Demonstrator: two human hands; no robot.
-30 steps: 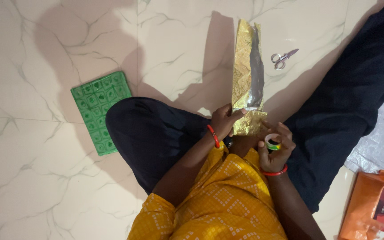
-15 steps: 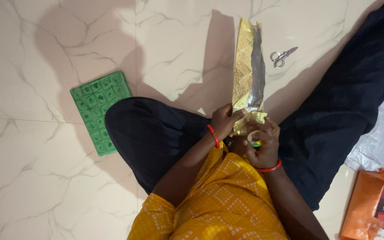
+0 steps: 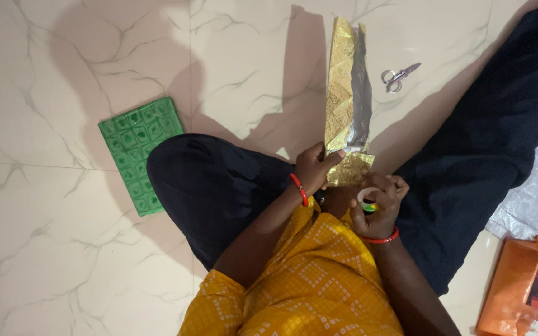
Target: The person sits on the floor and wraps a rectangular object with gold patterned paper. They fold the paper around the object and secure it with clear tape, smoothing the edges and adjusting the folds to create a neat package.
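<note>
— What lies under everything?

— A white marble floor (image 3: 63,261) with grey veins, its tile seams showing. The person sits on it with legs in dark cloth spread apart.

— And the gold piece?

— The gold foil wrap (image 3: 344,93) stretches away from the lap across the floor, its silver underside showing along one edge. The left hand (image 3: 314,167) pinches its near end, thumb and fingers closed on the foil.

— The other hand?

— The right hand (image 3: 378,208) is just beside it, nearer the body, fingers curled tight around a small tape roll (image 3: 368,199). The two hands sit close but apart.

— What else is around?

— Small scissors (image 3: 399,76) lie on the floor right of the wrap, a green patterned packet (image 3: 138,152) well off to the left, and an orange bag (image 3: 521,286) at the lower right corner.
</note>
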